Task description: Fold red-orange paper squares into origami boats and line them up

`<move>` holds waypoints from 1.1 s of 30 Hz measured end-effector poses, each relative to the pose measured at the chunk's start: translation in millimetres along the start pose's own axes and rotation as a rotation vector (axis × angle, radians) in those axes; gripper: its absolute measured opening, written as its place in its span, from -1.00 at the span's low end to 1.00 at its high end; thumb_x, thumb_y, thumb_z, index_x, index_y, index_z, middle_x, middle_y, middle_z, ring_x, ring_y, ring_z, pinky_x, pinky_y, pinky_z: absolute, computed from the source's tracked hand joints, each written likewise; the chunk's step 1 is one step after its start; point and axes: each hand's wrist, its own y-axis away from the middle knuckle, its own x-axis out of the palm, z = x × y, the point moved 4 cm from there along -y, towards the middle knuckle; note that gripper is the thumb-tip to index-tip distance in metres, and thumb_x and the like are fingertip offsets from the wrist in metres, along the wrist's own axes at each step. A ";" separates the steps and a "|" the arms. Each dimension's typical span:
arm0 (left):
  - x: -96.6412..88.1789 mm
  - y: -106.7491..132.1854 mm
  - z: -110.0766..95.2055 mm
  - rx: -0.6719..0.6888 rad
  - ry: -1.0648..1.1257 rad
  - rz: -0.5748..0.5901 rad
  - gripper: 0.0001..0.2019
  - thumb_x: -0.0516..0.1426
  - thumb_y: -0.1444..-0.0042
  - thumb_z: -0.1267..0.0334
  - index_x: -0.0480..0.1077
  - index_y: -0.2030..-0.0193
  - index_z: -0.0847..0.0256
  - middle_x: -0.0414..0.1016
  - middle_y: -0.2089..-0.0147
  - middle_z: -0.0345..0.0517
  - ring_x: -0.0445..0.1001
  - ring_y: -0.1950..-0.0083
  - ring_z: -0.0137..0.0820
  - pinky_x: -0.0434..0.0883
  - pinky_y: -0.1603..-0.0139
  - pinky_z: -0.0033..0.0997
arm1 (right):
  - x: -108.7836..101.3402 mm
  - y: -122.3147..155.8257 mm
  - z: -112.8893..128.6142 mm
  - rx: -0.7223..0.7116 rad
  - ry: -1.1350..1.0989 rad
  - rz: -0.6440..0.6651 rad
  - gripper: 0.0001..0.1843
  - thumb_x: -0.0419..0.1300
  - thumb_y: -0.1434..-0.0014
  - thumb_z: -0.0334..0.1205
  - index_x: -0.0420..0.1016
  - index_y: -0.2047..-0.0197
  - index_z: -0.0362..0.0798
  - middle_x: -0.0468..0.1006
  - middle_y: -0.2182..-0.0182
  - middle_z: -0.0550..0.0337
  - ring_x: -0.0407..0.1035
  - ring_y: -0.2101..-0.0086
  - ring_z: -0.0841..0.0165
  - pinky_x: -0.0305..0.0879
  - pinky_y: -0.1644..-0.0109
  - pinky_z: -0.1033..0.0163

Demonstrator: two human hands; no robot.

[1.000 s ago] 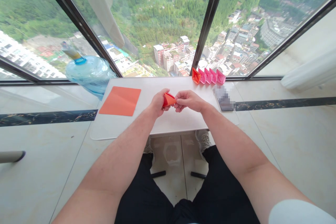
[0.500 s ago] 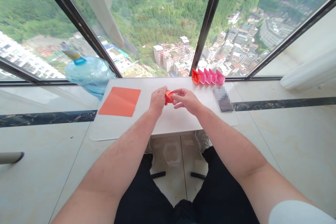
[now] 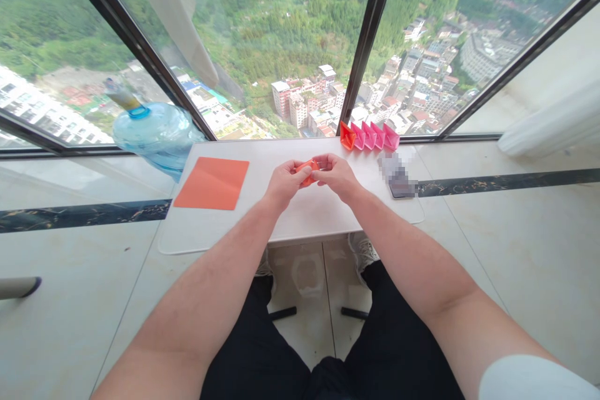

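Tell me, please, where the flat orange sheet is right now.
In the head view, the flat orange sheet lies on the left part of the white table, left of the hands, with the blue bottle beside the table's far left corner.

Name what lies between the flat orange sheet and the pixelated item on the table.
In the head view: the left hand, gripping a folded orange paper, and the right hand, touching it.
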 end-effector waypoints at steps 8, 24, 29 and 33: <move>-1.4 -0.5 -0.1 0.030 0.033 -0.031 -0.71 0.35 0.09 0.19 0.44 0.28 0.29 0.51 0.38 -0.15 0.53 0.29 -0.40 0.54 0.07 -0.15 | 1.0 3.4 3.4 0.013 -0.038 0.031 -0.72 0.37 0.04 -0.17 0.56 0.24 -0.09 0.64 0.28 0.15 0.51 0.32 0.38 0.39 0.32 0.32; 2.5 2.4 2.9 0.060 -0.191 0.019 -0.72 0.38 0.18 0.22 0.47 0.33 0.27 0.56 0.41 -0.11 0.52 0.36 -0.35 0.49 0.26 -0.31 | 1.2 -1.7 -1.1 -0.040 -0.036 -0.038 -0.77 0.39 0.09 -0.20 0.52 0.35 -0.09 0.54 0.48 0.26 0.40 0.47 0.44 0.36 0.41 0.33; 3.3 2.2 2.0 0.076 -0.273 0.006 -0.81 0.34 0.17 0.27 0.48 0.40 0.27 0.50 0.49 -0.18 0.46 0.42 -0.40 0.42 0.35 -0.40 | 3.6 -2.5 -3.5 -0.063 -0.027 -0.004 -0.79 0.39 0.12 -0.22 0.52 0.38 -0.09 0.52 0.51 0.29 0.41 0.48 0.42 0.40 0.41 0.31; 2.5 1.0 4.1 0.082 -0.353 -0.012 -0.84 0.33 0.20 0.30 0.48 0.45 0.27 0.45 0.53 -0.25 0.40 0.46 -0.45 0.32 0.42 -0.47 | 5.7 -1.6 -2.7 -0.055 -0.078 0.041 -0.78 0.41 0.14 -0.24 0.49 0.41 -0.08 0.50 0.54 0.29 0.44 0.50 0.37 0.46 0.40 0.24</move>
